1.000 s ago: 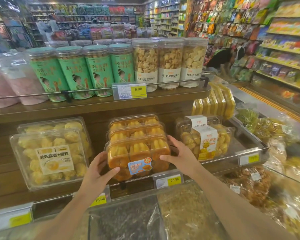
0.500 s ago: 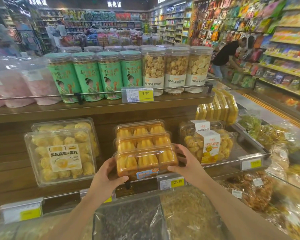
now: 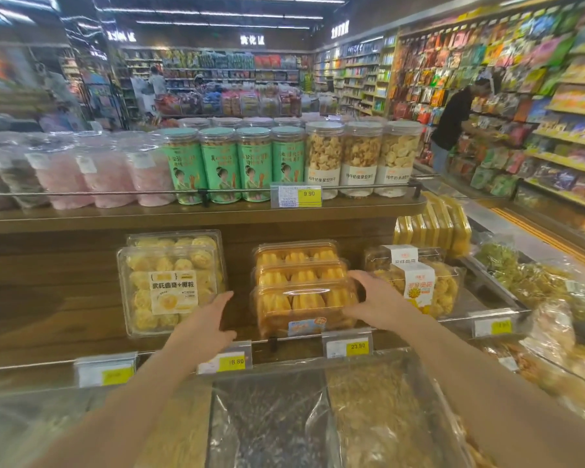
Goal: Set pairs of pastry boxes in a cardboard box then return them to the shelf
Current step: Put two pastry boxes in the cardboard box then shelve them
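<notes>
Two hands: right [image 3: 375, 300] holds front of three pastry boxes [image 3: 304, 307], left [image 3: 206, 324] seemingly open.

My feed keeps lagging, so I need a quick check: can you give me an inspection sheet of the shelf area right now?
Surface: wooden display shelf with a metal front rail and price tags.
Job's things: three clear plastic boxes of orange pastries in a row front to back on the shelf; no cardboard box seen.
Clutter: clear boxes of yellow cookies to their left, labelled cookie tubs to their right, green canisters above.
Grippers: left hand open, off the front box; right hand on its right end.
Cables: nothing seen.
Surroundings: store aisles; a person in a dark shirt at the right-hand shelves.
</notes>
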Demonstrator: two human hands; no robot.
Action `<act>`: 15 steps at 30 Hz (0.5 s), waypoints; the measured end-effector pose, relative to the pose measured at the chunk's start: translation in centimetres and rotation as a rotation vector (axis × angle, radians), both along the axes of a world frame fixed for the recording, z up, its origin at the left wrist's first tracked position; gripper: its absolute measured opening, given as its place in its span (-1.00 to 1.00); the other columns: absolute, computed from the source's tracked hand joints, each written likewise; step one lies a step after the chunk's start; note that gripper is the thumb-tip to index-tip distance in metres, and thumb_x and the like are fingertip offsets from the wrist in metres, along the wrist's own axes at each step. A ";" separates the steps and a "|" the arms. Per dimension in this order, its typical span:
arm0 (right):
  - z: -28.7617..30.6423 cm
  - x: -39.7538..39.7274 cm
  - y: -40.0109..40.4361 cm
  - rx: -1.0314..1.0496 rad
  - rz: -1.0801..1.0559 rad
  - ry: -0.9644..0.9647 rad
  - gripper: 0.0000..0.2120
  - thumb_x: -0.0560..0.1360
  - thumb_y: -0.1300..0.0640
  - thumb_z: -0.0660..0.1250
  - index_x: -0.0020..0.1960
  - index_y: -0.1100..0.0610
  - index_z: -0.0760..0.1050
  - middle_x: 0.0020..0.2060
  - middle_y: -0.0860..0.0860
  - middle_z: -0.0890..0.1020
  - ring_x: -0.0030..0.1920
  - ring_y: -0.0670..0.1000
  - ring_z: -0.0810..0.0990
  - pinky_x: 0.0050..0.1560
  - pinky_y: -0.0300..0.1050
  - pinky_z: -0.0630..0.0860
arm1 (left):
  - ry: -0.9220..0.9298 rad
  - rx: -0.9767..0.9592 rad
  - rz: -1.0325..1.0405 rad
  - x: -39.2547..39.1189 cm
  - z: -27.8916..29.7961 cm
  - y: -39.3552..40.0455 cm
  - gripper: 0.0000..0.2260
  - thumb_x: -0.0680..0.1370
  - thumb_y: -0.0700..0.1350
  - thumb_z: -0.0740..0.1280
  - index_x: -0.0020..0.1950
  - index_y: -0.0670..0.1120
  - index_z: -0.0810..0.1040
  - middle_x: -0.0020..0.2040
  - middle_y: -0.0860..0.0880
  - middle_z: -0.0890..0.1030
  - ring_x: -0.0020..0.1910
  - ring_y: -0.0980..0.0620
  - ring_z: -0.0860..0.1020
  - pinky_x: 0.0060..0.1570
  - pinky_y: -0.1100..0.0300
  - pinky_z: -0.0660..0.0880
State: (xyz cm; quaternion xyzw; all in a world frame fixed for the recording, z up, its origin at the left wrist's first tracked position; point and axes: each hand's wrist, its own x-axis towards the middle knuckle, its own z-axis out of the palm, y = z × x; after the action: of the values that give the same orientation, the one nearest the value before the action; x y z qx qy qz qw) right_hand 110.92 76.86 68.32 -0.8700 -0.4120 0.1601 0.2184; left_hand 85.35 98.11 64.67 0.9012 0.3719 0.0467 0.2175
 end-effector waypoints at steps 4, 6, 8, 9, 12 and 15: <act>3.7 -2.2 0.8 -0.164 0.080 -0.205 -0.28 0.45 -0.18 0.44 0.54 0.00 0.32 0.35 0.08 0.45 0.30 0.12 0.49 0.23 0.03 0.50 | 0.131 0.176 -0.005 -2.9 4.3 -0.5 -0.37 0.56 0.02 0.42 0.60 0.05 0.30 0.54 -0.04 0.40 0.45 -0.09 0.45 0.34 -0.01 0.50; 5.0 -3.0 1.0 -0.243 0.105 -0.273 -0.25 0.44 -0.25 0.40 0.55 -0.03 0.31 0.39 0.07 0.45 0.34 0.13 0.49 0.22 0.06 0.52 | 0.161 0.191 -0.007 -4.7 5.9 -0.7 -0.37 0.57 0.09 0.41 0.61 0.03 0.30 0.57 -0.02 0.37 0.51 -0.07 0.40 0.41 0.00 0.44; 6.2 -3.9 1.0 -0.289 0.127 -0.316 -0.23 0.39 -0.31 0.37 0.53 -0.05 0.33 0.40 0.06 0.48 0.34 0.14 0.51 0.23 0.09 0.54 | 0.166 0.211 0.011 -6.8 7.3 -1.0 -0.34 0.57 0.16 0.38 0.62 0.04 0.27 0.59 0.01 0.35 0.53 -0.05 0.37 0.44 0.00 0.40; 6.6 -4.4 1.1 -0.297 0.143 -0.325 -0.23 0.37 -0.33 0.34 0.51 -0.06 0.34 0.40 0.05 0.49 0.33 0.13 0.52 0.23 0.11 0.54 | 0.163 0.213 0.032 -7.8 7.8 -1.1 -0.33 0.56 0.19 0.37 0.63 0.06 0.27 0.59 0.03 0.35 0.53 -0.04 0.37 0.45 -0.01 0.40; 7.6 -6.6 1.5 -0.288 0.207 -0.333 -0.10 0.28 -0.51 0.24 0.50 -0.09 0.35 0.44 0.00 0.48 0.38 0.10 0.49 0.30 0.13 0.50 | 0.159 0.217 0.108 -11.2 9.2 -2.1 -0.34 0.54 0.23 0.36 0.61 0.11 0.29 0.55 0.08 0.41 0.49 -0.01 0.42 0.42 -0.04 0.43; 7.7 -9.3 3.0 -0.283 0.289 -0.372 -0.08 0.28 -0.59 0.19 0.50 -0.13 0.34 0.42 -0.04 0.50 0.36 0.08 0.50 0.29 0.12 0.50 | 0.144 0.225 0.174 -15.1 10.1 -3.5 -0.41 0.53 0.24 0.36 0.54 0.13 0.37 0.40 0.10 0.53 0.32 0.01 0.54 0.26 -0.02 0.55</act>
State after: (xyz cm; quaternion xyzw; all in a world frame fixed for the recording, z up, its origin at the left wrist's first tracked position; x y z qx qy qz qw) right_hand 101.58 79.85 76.01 -0.8385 -0.5383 0.0833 -0.0100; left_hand 70.28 94.62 74.79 0.8853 0.4556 0.0422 0.0831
